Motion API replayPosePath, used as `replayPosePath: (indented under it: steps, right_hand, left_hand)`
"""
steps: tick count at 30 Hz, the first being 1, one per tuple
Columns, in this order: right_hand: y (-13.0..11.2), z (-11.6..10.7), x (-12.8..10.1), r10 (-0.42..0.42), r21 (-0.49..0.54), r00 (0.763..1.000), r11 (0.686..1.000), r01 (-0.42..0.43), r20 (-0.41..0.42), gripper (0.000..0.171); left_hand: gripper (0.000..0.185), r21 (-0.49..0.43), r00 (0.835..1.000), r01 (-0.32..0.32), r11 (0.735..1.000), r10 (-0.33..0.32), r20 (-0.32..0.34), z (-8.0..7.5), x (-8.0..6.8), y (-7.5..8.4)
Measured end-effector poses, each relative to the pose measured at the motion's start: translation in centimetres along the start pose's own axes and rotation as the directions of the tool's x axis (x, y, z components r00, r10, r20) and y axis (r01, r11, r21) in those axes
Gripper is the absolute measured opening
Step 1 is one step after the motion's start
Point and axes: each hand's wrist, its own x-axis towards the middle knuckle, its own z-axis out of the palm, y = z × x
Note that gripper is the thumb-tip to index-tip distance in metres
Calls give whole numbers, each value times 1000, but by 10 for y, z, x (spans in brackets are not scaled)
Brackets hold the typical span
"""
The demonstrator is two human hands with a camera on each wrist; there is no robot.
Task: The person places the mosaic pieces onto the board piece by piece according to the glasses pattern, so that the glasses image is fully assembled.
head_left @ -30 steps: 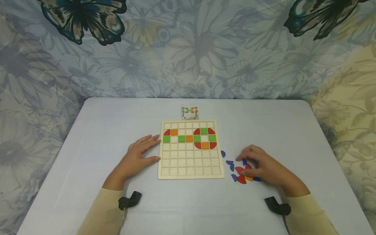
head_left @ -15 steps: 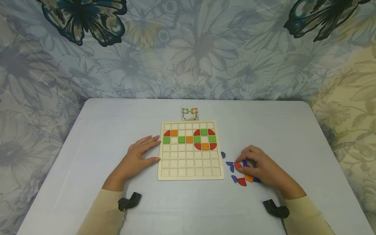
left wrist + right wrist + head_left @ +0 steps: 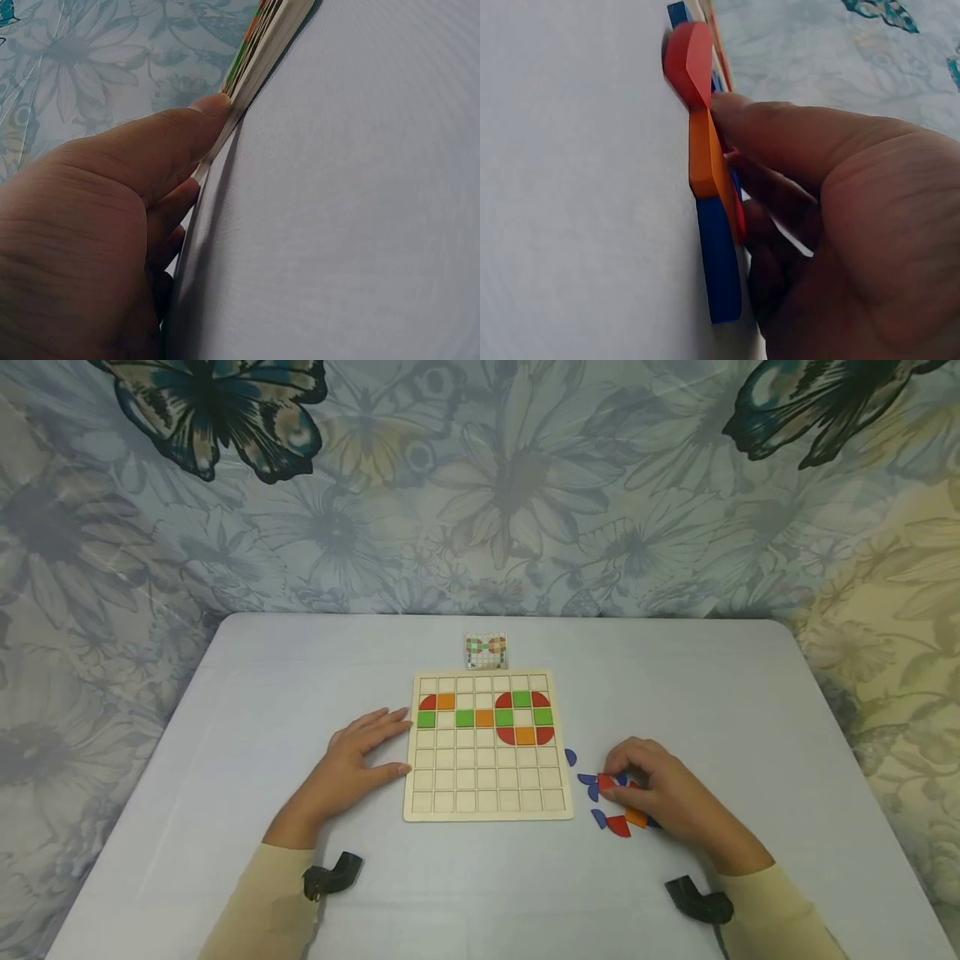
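Observation:
A square wooden grid board (image 3: 487, 758) lies mid-table, with red quarter circles and green and orange squares set in its upper cells. My left hand (image 3: 348, 772) rests at its left edge, fingers spread; in the left wrist view the thumb touches the board's side (image 3: 266, 64). Right of the board, my right hand (image 3: 663, 789) pinches a red quarter-circle tile (image 3: 606, 782) between thumb and forefinger. Around that hand lie another red quarter circle (image 3: 618, 827), an orange tile (image 3: 636, 817) and several blue tiles (image 3: 598, 818). In the right wrist view the thumb partly hides the pile.
Behind the board stands a small pattern card (image 3: 486, 651) printed with a coloured grid. A single blue tile (image 3: 571, 757) lies right at the board's right edge. The white table (image 3: 300, 660) ends at a flower-and-butterfly backdrop (image 3: 517, 485).
My right thumb and forefinger have closed on a red quarter circle, which has shifted slightly left and up against the blue tiles. My left hand stays at the board's edge.

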Motion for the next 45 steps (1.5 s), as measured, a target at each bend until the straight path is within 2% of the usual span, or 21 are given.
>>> replayPosePath:
  steps: [6,11,18,24,31,35,40,45]
  right_hand:
    - [-6,1,-1,82,31,997,996,-82,-3,20]
    - [-7,2,-2,104,37,992,994,-101,-73,19]
    - [-12,3,-2,132,163,980,981,-108,-146,14]
    - [-21,4,1,81,218,980,975,-40,-182,13]
    - [-39,0,13,-20,179,975,982,61,-220,11]
    - [-53,-2,22,-59,188,967,976,108,-247,10]
    - [-71,-4,36,-73,270,965,952,142,-250,11]
    - [-87,-3,52,-51,330,977,936,119,-209,14]
  left_hand:
    - [69,3,1000,12,1000,-12,0,1,-1,-1]
    - [68,1,1000,2,1000,-2,-5,1,-1,-1]
    - [68,10,1000,-10,1000,10,-5,1,0,0]
    - [68,14,1000,-7,1000,7,-1,1,1,0]
    - [68,3,1000,3,1000,-3,-3,0,0,0]
    - [67,3,1000,0,1000,0,-3,0,-1,0]
    - [68,4,1000,-6,1000,6,-7,0,-1,0]
    - [68,2,1000,-11,1000,11,-9,1,-1,-1]
